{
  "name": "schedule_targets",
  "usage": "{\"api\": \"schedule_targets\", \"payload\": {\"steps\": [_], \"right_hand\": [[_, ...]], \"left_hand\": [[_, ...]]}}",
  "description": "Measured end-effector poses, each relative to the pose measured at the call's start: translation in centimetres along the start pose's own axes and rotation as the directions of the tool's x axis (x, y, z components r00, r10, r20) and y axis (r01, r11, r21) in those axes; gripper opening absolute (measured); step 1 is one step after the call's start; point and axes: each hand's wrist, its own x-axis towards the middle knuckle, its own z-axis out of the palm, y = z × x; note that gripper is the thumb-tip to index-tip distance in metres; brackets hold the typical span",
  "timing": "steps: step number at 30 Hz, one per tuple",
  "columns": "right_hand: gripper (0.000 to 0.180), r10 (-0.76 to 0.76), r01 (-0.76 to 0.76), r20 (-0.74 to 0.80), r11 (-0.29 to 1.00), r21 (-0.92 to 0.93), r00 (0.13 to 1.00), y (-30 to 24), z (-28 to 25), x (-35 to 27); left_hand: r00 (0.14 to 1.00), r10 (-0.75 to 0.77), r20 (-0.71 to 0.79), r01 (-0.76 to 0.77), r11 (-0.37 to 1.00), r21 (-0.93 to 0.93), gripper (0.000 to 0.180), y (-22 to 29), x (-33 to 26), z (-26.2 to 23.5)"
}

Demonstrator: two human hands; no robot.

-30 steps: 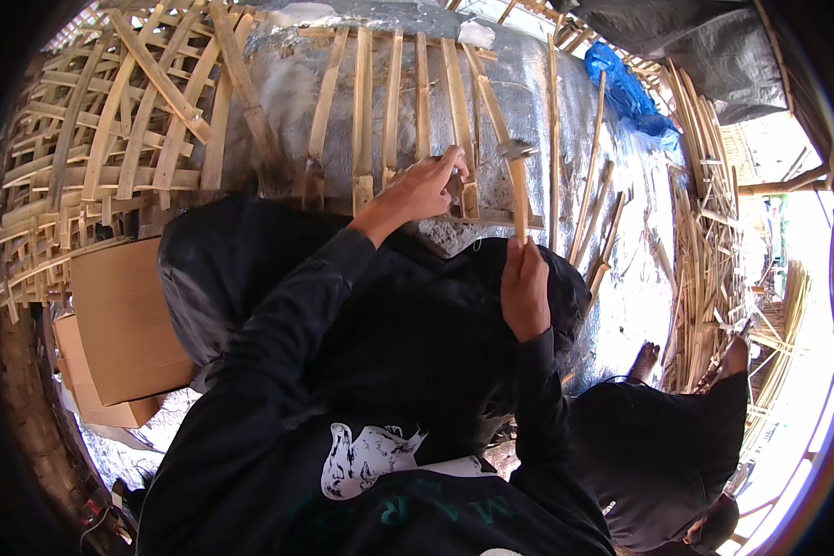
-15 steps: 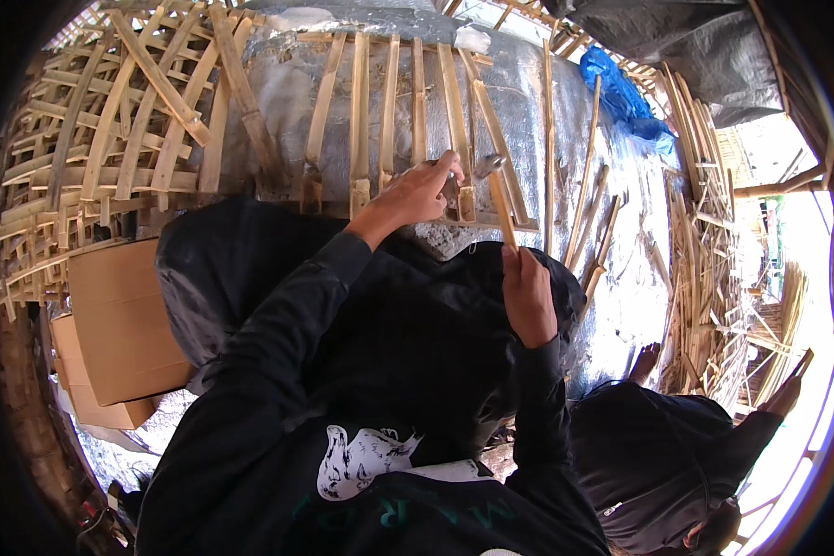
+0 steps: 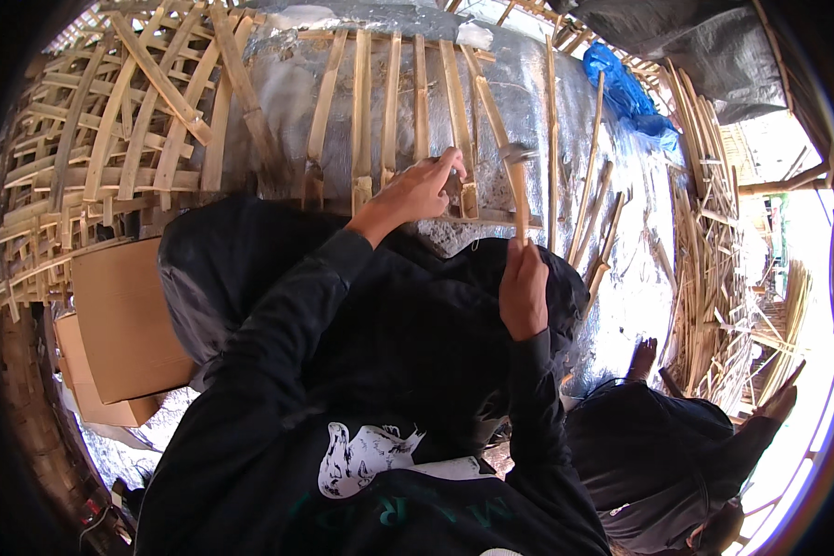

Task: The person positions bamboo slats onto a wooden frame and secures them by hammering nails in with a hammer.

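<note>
My right hand [image 3: 525, 292] grips a hammer [image 3: 521, 204] by the lower part of its wooden handle. The metal head is up, beside the rightmost slanting strip. My left hand [image 3: 417, 192] rests over the bamboo strips [image 3: 455, 102], its fingers curled near the lower end of one of them. Whatever those fingers pinch, if anything, is too small to make out. Several split bamboo strips lie side by side, running away from me, over a crosspiece [image 3: 491, 217] at their near ends and another [image 3: 320, 35] at their far ends.
A woven bamboo lattice [image 3: 93, 120] stands at the left, above cardboard boxes [image 3: 130, 320]. Loose strips [image 3: 591, 176] and a blue plastic sheet [image 3: 625, 97] lie right, near a bamboo pile [image 3: 704, 269]. A person in black [image 3: 663, 454] bends at lower right. Grey sheeting [image 3: 283, 102] covers the ground.
The hammer's head has swung right, away from my left hand, and its handle is more upright. My right hand has risen slightly; my left hand stays almost still.
</note>
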Motion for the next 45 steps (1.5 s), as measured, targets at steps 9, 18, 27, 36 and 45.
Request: {"api": "schedule_targets", "payload": {"steps": [9, 18, 27, 36, 45], "right_hand": [[0.032, 0.19, -0.198, 0.089, 0.975, 0.097, 0.978, -1.5, -0.8, 0.6], [0.03, 0.08, -0.08, -0.06, 0.997, -0.003, 0.995, -0.8, 0.5, -0.4], [0.027, 0.192, -0.21, 0.131, 0.968, 0.135, 0.973, -0.8, -1.1, 0.3], [0.028, 0.131, -0.132, 0.09, 0.991, 0.006, 0.987, -1.3, -1.1, 0.4], [0.03, 0.107, -0.107, 0.064, 0.994, 0.011, 0.992, -0.8, -1.0, 0.6]], "left_hand": [[0.999, -0.013, 0.029, 0.013, 1.0, 0.014, 0.059, 0.3, 0.0, -0.1], [0.997, -0.059, 0.048, 0.057, 0.997, 0.043, 0.061, 0.6, 0.2, 0.0], [0.998, -0.065, 0.025, 0.065, 0.998, 0.014, 0.049, 0.3, 0.1, -0.1], [0.995, -0.079, 0.057, 0.077, 0.996, 0.038, 0.05, 0.8, -0.1, 0.0], [0.992, -0.116, 0.056, 0.115, 0.993, 0.011, 0.049, 0.8, -0.3, -0.1]]}}
